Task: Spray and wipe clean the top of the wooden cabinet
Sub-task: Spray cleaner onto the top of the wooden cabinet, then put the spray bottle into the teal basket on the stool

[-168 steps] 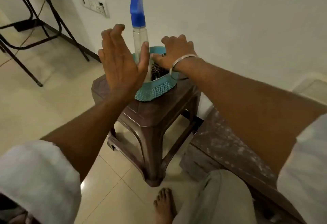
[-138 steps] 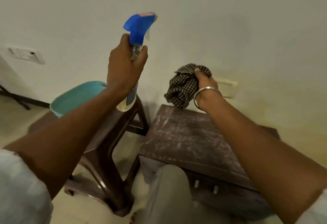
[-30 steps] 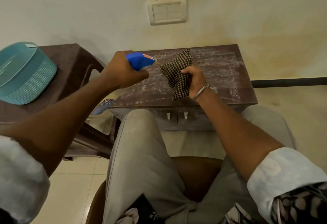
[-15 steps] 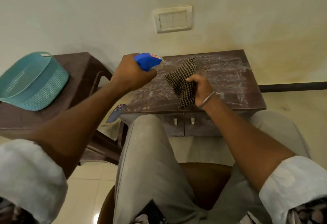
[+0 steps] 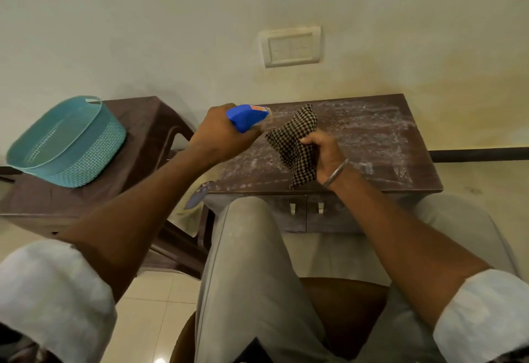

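Note:
The low wooden cabinet stands against the wall in front of my knees, its dark top streaked with white dust. My left hand grips a spray bottle by its blue head, nozzle pointing right over the cabinet's left part; the bottle's body hangs below my forearm, mostly hidden. My right hand holds a bunched black-and-white checked cloth just above the cabinet top, near its front middle.
A brown plastic stool stands left of the cabinet and carries a teal woven basket. A switch plate sits on the wall above. I sit on a brown seat, knees against the cabinet doors.
Earlier I took the bottle and cloth from the basket and turned to the cabinet. Over the last second both hands stay almost in place over the top; the view has shifted slightly.

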